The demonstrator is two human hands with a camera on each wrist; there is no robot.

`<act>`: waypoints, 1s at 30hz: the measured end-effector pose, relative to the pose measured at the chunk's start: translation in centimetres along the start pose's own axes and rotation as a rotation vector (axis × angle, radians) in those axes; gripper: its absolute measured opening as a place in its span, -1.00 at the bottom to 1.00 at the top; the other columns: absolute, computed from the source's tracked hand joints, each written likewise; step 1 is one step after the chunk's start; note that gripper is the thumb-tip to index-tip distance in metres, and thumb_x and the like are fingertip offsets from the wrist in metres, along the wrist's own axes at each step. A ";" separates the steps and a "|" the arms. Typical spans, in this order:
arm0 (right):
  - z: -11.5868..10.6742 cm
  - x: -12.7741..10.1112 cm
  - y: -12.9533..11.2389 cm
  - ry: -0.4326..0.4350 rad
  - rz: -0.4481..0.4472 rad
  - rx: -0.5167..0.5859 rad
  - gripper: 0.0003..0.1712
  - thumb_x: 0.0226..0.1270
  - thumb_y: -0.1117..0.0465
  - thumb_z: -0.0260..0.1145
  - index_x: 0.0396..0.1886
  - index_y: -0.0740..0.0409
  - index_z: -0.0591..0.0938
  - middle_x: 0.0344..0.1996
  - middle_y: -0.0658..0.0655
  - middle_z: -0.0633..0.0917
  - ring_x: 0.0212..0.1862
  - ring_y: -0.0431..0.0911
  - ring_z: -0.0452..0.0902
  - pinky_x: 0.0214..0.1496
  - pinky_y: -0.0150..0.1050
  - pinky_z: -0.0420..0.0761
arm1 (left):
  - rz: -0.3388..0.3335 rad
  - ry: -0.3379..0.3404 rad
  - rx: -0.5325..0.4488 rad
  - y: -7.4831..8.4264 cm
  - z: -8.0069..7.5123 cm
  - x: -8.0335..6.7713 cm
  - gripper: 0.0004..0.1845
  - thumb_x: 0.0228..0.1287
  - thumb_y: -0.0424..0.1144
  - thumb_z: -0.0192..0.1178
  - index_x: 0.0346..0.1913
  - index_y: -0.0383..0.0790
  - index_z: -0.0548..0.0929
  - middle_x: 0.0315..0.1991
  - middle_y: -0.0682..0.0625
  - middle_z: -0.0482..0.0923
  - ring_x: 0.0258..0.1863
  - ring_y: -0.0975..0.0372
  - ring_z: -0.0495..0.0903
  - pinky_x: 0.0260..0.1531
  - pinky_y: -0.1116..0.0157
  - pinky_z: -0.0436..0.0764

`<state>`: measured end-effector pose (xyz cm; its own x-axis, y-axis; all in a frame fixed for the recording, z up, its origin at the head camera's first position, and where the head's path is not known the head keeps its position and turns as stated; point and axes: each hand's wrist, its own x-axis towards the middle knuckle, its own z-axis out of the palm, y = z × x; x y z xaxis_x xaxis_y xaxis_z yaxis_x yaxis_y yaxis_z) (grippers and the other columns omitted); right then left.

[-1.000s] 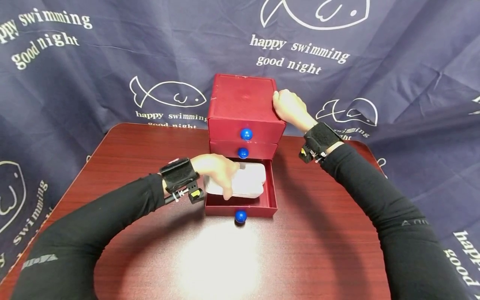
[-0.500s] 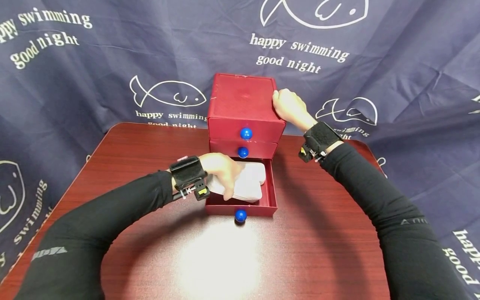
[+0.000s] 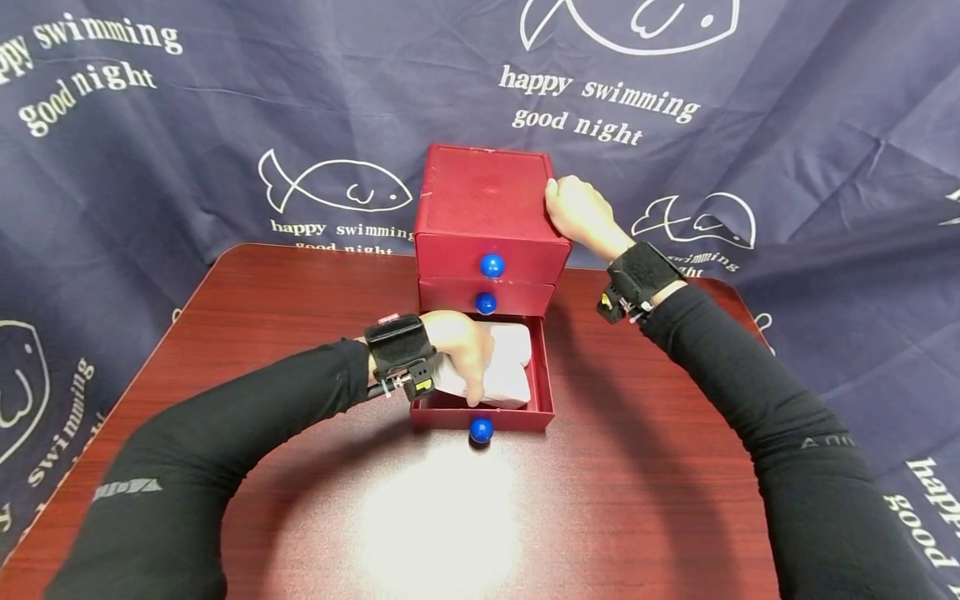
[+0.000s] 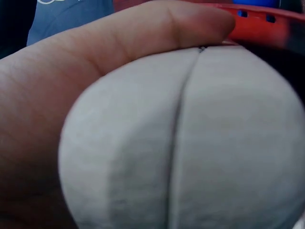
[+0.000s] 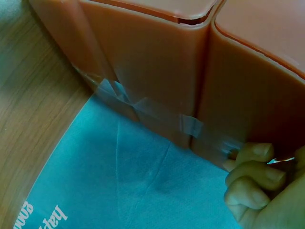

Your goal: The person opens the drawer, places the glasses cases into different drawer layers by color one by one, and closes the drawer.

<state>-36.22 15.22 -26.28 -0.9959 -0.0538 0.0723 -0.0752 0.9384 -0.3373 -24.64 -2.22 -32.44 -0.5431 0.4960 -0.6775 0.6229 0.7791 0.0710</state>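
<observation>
A small red drawer cabinet (image 3: 487, 196) with blue knobs stands at the back of the table. Its bottom drawer (image 3: 542, 392) is pulled out. My left hand (image 3: 463, 346) reaches into that drawer and grips a white rounded case (image 3: 504, 382). In the left wrist view, a seam runs down the white case (image 4: 228, 133) and my thumb lies along its edge; the other fingers are hidden. My right hand (image 3: 581, 212) holds the cabinet's upper right edge. The right wrist view shows curled fingers (image 5: 255, 179) of this hand against the cabinet's side (image 5: 152, 71).
The two upper drawers are closed, each with a blue knob, such as the top knob (image 3: 492, 266). The bottom drawer's knob (image 3: 482, 430) sticks out at the front. Beneath is a reddish wooden table (image 3: 300, 492); a blue cloth (image 3: 337, 100) with fish prints hangs behind.
My left hand has shifted to the right over the drawer, and the white case has turned, its near end coming closer to the drawer front. The right hand stays in place.
</observation>
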 end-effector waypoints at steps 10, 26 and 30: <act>0.0 0.0 0.0 0.007 -0.009 0.002 -0.36 0.61 0.01 -0.30 -0.14 0.35 0.61 0.14 0.40 0.65 0.20 0.26 0.59 0.22 0.25 0.57 | 0.009 0.015 0.052 0.3 0.4 0.6 -0.57 0.07 0.10 0.43 -0.64 0.01 0.42 -0.43 0.10 0.31 -0.39 0.29 0.29 -0.42 0.38 0.34; -0.1 -0.2 0.0 -0.003 -0.004 0.006 -0.37 0.61 0.00 -0.31 -0.14 0.35 0.60 0.12 0.39 0.66 0.19 0.25 0.60 0.21 0.23 0.58 | -0.017 0.156 -0.055 0.5 1.3 1.1 -0.52 -0.07 0.05 0.55 -0.32 -0.10 0.48 -0.41 0.07 0.41 -0.35 0.24 0.40 -0.39 0.39 0.45; -0.1 -0.3 -0.1 -0.003 -0.001 0.010 -0.37 0.61 0.01 -0.31 -0.15 0.35 0.60 0.12 0.39 0.66 0.20 0.25 0.59 0.22 0.23 0.57 | -0.012 0.181 -0.036 0.3 1.7 1.0 -0.48 -0.06 0.07 0.54 -0.21 -0.13 0.48 -0.39 0.06 0.41 -0.35 0.23 0.42 -0.40 0.36 0.48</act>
<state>-35.91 15.13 -26.18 -0.9960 -0.0561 0.0698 -0.0769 0.9349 -0.3466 -24.00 -2.12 -34.32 -0.6453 0.5447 -0.5356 0.5968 0.7972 0.0917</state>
